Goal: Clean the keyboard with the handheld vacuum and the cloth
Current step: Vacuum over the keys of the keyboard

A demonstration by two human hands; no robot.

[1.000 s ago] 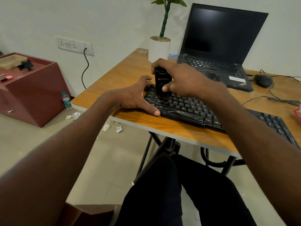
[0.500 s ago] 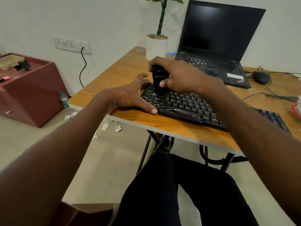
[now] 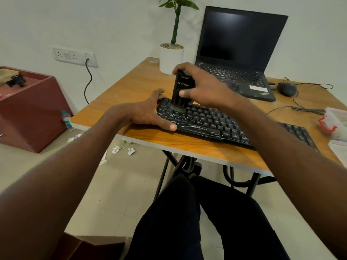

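Both arms reaching forward. Left hand (image 3: 150,114) lying flat, fingers spread, thumb stretched out. Right hand (image 3: 204,89) curling in a grip, thumb pressing in front.

**Even indoor light, wide-angle warp**

Soft, diffuse room light, moderately bright; no single source visible. Shadows weak: faint one under the left hand (image 3: 148,113) on the table (image 3: 116,102), darker under the tabletop. Mild sheen on the keyboard (image 3: 202,121) front edge and the laptop (image 3: 238,51) screen. Strong fisheye bending at frame edges; forearms stretched. Centre fairly sharp, right hand (image 3: 204,87) slightly motion-soft, corners smeared.
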